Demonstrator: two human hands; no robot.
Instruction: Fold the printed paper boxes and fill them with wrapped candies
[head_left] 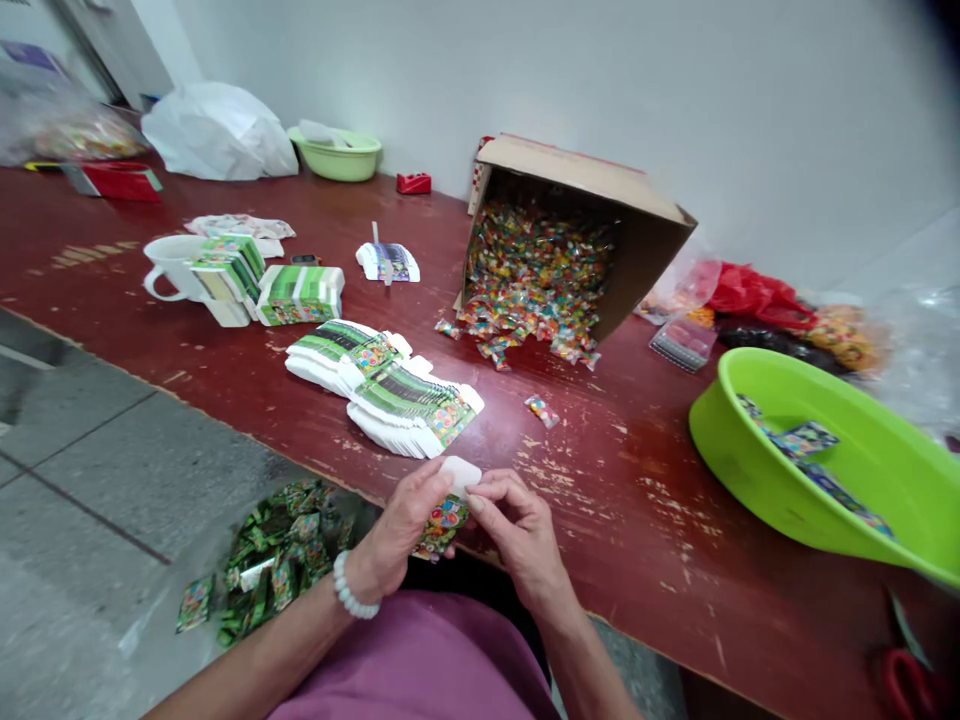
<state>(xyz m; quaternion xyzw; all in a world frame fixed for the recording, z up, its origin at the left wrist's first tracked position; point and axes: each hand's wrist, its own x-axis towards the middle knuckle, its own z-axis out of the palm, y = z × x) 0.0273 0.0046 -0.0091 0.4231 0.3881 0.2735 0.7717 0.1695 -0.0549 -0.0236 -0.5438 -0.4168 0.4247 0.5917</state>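
Both hands are on a small printed candy box [444, 518] at the table's near edge. My left hand [401, 520] wraps round its left side, thumb in front. At its upper right, my right hand [517, 520] pinches beside a raised white flap [460, 470]. Just beyond lie fanned stacks of flat green boxes [397, 400]. A wrapped candy [541, 410] lies alone to their right. Further back, a cardboard box [585, 170] on its side spills many wrapped candies [536, 270] onto the table. The inside of the box in my hands is hidden.
A green basin [720, 450] holding a few dark packets stands at the right, with red-handled scissors [907, 680] near it. At the left are a white mug [169, 262] and bundled green boxes [301, 294]. A plastic bag of green boxes [285, 550] lies below the table edge.
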